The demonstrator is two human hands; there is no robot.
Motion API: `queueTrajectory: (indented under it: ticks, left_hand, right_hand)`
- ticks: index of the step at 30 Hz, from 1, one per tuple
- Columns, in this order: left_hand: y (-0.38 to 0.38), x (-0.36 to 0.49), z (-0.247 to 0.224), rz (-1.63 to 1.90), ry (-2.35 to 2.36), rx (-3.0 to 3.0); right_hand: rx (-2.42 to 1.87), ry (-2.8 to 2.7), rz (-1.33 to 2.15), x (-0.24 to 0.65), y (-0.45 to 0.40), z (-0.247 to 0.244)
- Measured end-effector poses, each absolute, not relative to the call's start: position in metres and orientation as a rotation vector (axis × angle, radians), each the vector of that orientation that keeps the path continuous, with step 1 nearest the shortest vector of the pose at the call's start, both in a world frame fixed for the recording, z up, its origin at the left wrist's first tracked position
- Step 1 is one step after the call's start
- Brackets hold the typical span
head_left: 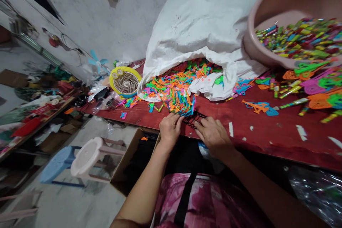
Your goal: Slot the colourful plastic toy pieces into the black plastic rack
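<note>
A black grid-like piece (194,118) lies at the front edge of the red table (283,128), between my two hands. My left hand (170,128) is closed at its left end, beside the pile of small coloured plastic pieces (176,96); what its fingers pinch is too small to make out. My right hand (213,133) rests on the right part of the black piece, fingers apart and stretched forward. The coloured pieces spill from the mouth of a large white sack (203,17) just beyond my hands.
A pink tub (252,39) of wrapped coloured items stands at the right, with loose pieces before it. A yellow fan (125,81) is left of the sack. Below the table edge are an open cardboard box (120,171), a pink stool (87,156) and a blue stool (57,164).
</note>
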State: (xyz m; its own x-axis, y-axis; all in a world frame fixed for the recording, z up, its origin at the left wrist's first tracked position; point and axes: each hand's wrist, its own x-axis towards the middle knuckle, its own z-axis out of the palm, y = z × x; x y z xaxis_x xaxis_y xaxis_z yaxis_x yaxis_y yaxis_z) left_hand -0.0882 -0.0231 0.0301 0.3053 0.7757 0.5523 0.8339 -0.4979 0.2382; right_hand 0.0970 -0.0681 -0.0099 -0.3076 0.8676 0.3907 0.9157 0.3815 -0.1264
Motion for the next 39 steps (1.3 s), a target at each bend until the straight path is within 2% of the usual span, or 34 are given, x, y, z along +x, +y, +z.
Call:
queueTrajectory:
  ticks: [24,39]
  left_hand:
    - [-0.021,-0.097,0.036,-0.965,-1.509,-2.59]
    - [-0.021,-0.084,0.021,-0.964,-1.575,-2.456]
  right_hand:
    - [-1.552,-2.236,-0.159,0.097,-0.068,-0.009]
    - [-1.569,-2.216,-0.177,0.095,-0.069,-0.008]
